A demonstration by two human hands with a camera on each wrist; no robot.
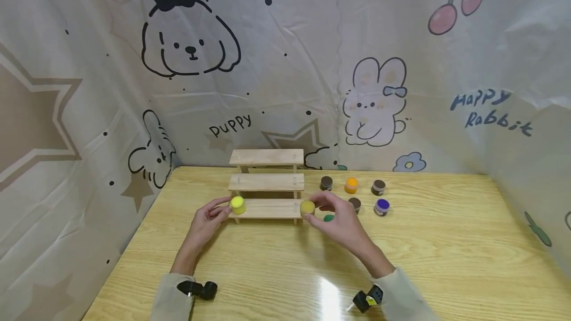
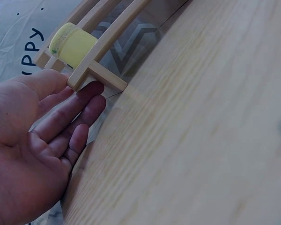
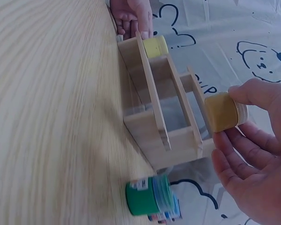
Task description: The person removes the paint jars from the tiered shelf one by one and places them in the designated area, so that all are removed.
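Observation:
A small jar of mustard-yellow paint [image 3: 221,112] is pinched between the thumb and fingers of my right hand [image 1: 341,219], at the right end of a three-step wooden rack [image 1: 267,207]. Its clear ridged lid faces up. On the left end of the rack's lowest step stands a bright yellow jar [image 1: 238,205]. My left hand [image 1: 206,222] is beside that jar, fingers relaxed and loosely bent. In the left wrist view its thumb tip lies at the corner of the step [image 2: 100,51], with the other fingers lower down.
Right of the rack stand an orange-topped jar [image 1: 351,185], a purple-topped jar [image 1: 381,207] and several dark-topped jars. A green jar [image 3: 143,196] is below my right hand, partly hidden in the head view. A printed cloth [image 1: 294,63] hangs behind the wooden table [image 1: 267,266].

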